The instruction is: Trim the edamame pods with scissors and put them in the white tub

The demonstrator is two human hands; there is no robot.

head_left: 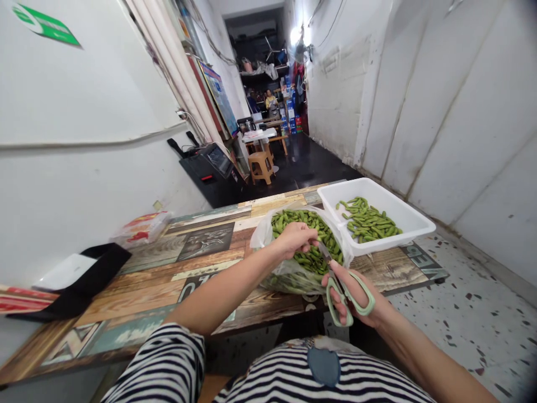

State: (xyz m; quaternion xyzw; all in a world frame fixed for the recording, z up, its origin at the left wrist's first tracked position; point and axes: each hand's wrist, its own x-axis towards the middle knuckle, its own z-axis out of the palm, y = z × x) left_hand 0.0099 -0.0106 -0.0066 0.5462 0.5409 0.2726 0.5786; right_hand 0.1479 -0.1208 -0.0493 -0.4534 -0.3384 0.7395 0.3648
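Note:
My left hand [297, 238] is closed in a pinch above a clear plastic bag [263, 230] full of green bean pods [308, 260]. A bit of green shows at its fingertips, probably one pod. In my right hand [352, 291] are scissors with pale green handles [366, 307], fingers through the loops. Their blades point up and left, with the tips close beside my left fingertips. A white tray [413, 224] stands right of the bag, with a pile of pods [371, 221] in it.
The plank-patterned table [159, 280] carries a red and white packet [140, 228] and a black strap over a white object [69, 270] on the left. Beyond it stand a black case [210, 170] and a brown stool [260, 167]. A person [272, 103] is far back.

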